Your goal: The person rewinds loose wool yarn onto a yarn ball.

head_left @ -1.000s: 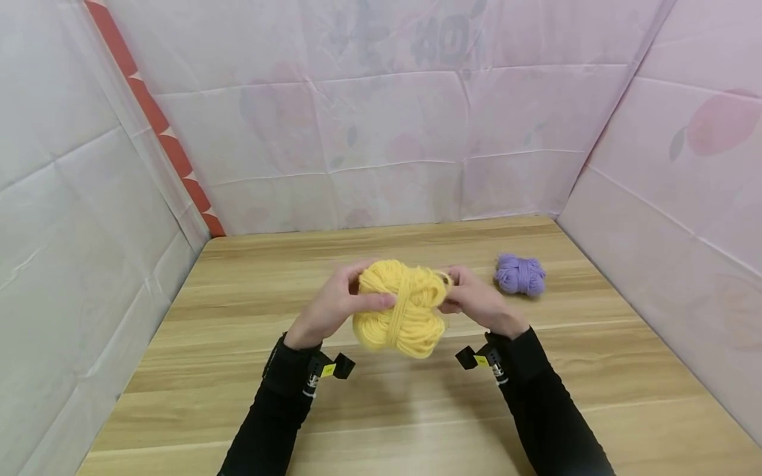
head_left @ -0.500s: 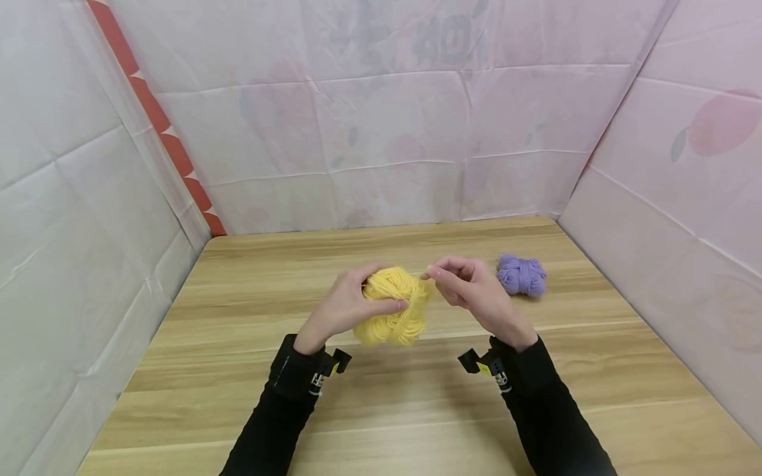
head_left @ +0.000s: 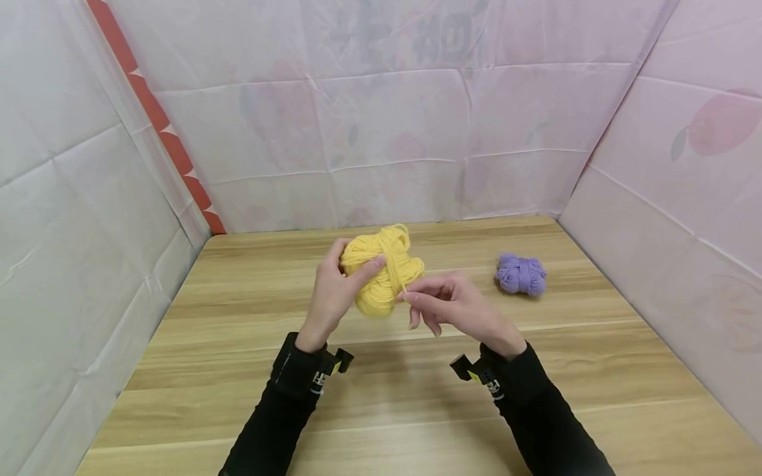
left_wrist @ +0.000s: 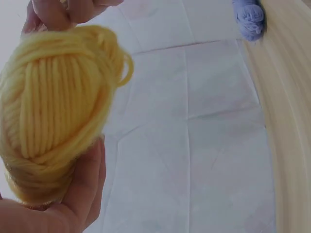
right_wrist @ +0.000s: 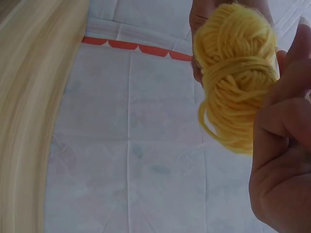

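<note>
My left hand (head_left: 335,291) grips a skein of yellow yarn (head_left: 376,291) above the table, with the thumb across its front. A band of wrapped strands cinches the skein's middle, and loose loops stick out at its end. At the skein's lower right side, my right hand (head_left: 455,305) pinches a thin strand of the yellow yarn between thumb and index finger. In the left wrist view, the skein (left_wrist: 58,102) rests against the curled fingers (left_wrist: 87,179). From the right wrist, the fingers (right_wrist: 286,126) partly cover the skein (right_wrist: 235,73).
A smaller purple yarn skein (head_left: 520,274) lies on the wooden table (head_left: 238,370) toward the back right. Pale printed sheets (head_left: 387,119) stand as walls behind and on both sides. A red scalloped strip (head_left: 143,99) runs down the left corner.
My left hand has turned and raised the yellow skein, shifting it slightly left. My right hand first drew away rightward, then came down and left to the skein's lower side. The purple skein stays put.
</note>
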The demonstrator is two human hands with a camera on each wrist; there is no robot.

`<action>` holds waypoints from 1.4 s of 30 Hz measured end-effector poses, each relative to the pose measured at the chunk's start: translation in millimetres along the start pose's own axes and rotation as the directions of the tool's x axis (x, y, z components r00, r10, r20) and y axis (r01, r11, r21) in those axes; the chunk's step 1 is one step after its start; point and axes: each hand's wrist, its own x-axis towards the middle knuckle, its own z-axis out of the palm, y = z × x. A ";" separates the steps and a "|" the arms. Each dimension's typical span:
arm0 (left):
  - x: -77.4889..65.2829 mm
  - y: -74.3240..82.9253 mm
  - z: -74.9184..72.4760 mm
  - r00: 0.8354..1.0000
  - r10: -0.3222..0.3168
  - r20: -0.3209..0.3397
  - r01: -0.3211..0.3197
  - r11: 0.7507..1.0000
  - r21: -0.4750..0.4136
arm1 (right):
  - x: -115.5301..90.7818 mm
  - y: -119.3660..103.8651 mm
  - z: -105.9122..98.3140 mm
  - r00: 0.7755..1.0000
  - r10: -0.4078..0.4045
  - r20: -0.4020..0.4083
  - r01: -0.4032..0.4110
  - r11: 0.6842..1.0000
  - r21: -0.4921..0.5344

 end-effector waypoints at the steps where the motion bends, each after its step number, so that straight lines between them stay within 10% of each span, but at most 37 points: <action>1: 0.1 0.7 -0.2 1.000 0.009 -0.014 -0.010 1.000 -0.024 | 0.9 0.9 1.1 1.000 -0.008 0.013 0.008 1.000 0.006; 10: 0.3 1.3 -1.5 0.992 0.096 -0.084 -0.114 0.963 -0.245 | 8.5 13.8 2.7 0.999 -0.005 0.042 0.003 0.999 0.044; 22: -2.1 7.0 -8.2 0.968 0.199 0.151 -0.094 0.850 -0.518 | 8.3 28.3 -12.7 0.986 -0.028 0.165 -0.035 0.930 0.366; 29: -5.0 6.8 -8.0 0.948 0.196 0.250 -0.072 0.899 -0.431 | 9.4 27.5 -11.5 0.994 -0.030 0.106 -0.028 0.864 0.503; 37: -2.9 3.8 2.4 0.987 0.060 0.146 -0.018 0.962 -0.273 | 9.2 9.2 3.2 0.988 0.052 -0.148 -0.016 0.973 0.231; 42: 1.1 -6.5 12.5 0.991 -0.057 0.124 0.076 0.985 -0.157 | 17.1 22.9 8.4 0.960 0.145 -0.239 -0.102 0.978 0.184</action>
